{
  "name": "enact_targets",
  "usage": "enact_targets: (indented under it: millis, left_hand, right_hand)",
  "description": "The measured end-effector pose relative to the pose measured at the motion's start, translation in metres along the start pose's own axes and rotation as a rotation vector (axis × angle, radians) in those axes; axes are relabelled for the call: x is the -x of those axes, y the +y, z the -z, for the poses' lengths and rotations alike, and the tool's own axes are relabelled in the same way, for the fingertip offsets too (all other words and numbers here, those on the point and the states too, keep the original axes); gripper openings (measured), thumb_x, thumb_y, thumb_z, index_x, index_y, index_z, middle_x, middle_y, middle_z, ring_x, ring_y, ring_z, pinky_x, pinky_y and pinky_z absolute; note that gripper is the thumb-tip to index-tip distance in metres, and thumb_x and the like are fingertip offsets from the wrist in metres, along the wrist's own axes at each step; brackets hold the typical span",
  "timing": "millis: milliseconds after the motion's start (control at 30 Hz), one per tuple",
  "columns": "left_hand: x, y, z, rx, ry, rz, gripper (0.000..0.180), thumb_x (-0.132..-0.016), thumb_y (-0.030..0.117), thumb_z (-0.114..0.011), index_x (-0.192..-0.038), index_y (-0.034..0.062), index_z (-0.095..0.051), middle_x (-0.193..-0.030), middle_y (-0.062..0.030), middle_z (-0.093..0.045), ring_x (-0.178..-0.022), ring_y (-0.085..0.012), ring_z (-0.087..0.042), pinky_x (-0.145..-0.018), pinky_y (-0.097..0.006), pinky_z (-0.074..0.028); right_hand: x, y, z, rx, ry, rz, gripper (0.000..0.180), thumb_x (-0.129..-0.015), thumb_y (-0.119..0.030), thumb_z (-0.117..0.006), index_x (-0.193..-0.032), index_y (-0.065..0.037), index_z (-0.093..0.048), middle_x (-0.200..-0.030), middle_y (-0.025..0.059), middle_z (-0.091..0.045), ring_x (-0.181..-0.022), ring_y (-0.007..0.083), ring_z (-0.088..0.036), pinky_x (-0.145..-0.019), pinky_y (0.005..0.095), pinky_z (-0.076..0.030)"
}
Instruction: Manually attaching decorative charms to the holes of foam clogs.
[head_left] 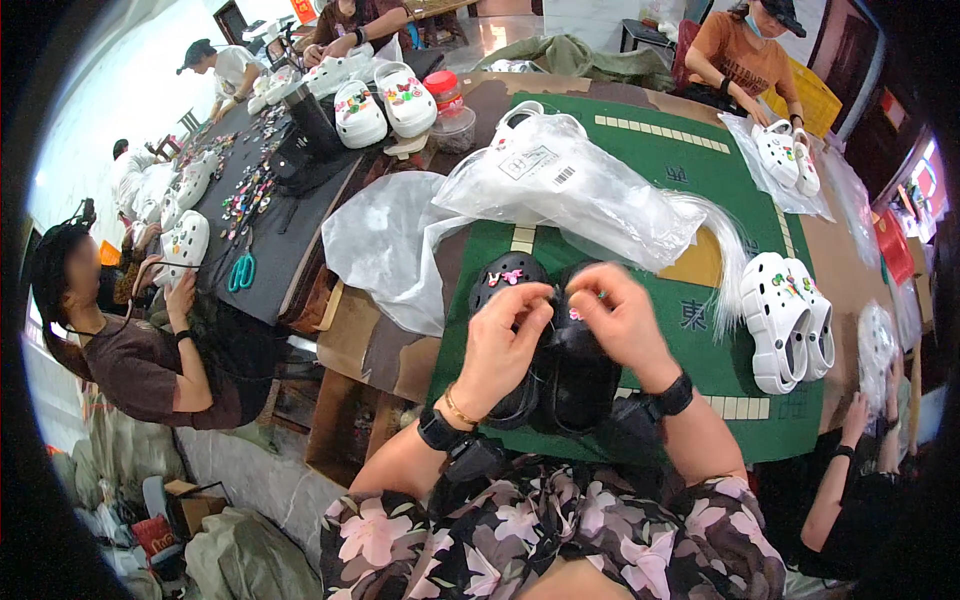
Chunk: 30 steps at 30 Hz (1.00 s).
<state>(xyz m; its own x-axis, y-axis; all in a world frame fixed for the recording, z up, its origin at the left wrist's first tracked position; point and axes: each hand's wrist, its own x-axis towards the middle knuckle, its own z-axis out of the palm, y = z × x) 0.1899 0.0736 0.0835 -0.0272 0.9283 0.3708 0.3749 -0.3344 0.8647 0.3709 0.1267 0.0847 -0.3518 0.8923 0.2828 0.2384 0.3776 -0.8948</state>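
Observation:
A pair of black clogs [580, 390] lies close in front of me on the green mat, pink charms on the uppers. Over the left clog, my left hand [503, 338] is closed, thumb and forefinger pinched together. My right hand [625, 315] pinches the same way above the right clog, a short gap from the left. Whatever the fingertips hold is too small to make out; a faint thin strand shows below the left hand. Beyond the clogs, a clear plastic bag [585, 185] covers part of a white clog [545, 115]. A bundle of long white strands [728, 240] trails from under the bag.
The green mat [640, 275] covers the table. White clogs with charms [785, 325] stand to the right, others [385, 105] by a red-lidded jar [444, 92]. Loose charms and teal scissors [241, 271] lie on the dark left table. Several co-workers handle white clogs around me.

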Motion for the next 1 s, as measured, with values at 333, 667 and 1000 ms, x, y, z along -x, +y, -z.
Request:
enact_targets:
  millis: [333,667,1000]
  left_hand:
    - [-0.015,-0.132,0.092,-1.271,0.167,0.254,0.034,-0.075,0.023,-0.072,-0.101,0.0011,-0.067,-0.136,-0.0197,-0.049,-0.132,-0.0392,-0.037,-0.108,-0.054,-0.029]
    - [-0.034,0.031,0.023,-0.301,0.111,-0.315,0.018,-0.083,0.004,-0.065,-0.099,-0.0033,-0.061,-0.120,-0.0221,-0.062,-0.114,-0.0384,-0.059,-0.096,-0.043,-0.046]
    - [-0.006,0.070,0.007,0.121,-0.209,-0.410,0.025,-0.074,0.004,-0.071,-0.097,-0.0016,-0.064,-0.119,-0.0229,-0.061,-0.107,-0.0327,-0.062,-0.091,-0.039,-0.050]
  right_hand:
    - [-0.047,0.114,0.055,1.078,-0.041,-0.181,0.042,-0.077,-0.032,-0.071,-0.111,-0.008,-0.066,-0.139,0.0184,-0.045,-0.129,0.0392,-0.039,-0.103,0.0560,-0.034]
    - [-0.021,-0.034,0.008,-0.368,-0.094,-0.063,0.038,-0.096,-0.027,-0.059,-0.122,0.001,-0.061,-0.108,0.0052,-0.066,-0.094,0.0105,-0.059,-0.086,0.0272,-0.048]
    - [0.034,0.009,0.136,-0.088,0.495,0.091,0.007,-0.090,-0.009,-0.062,-0.092,-0.003,-0.065,-0.079,-0.0008,-0.062,-0.072,0.0072,-0.055,-0.065,0.0243,-0.045]
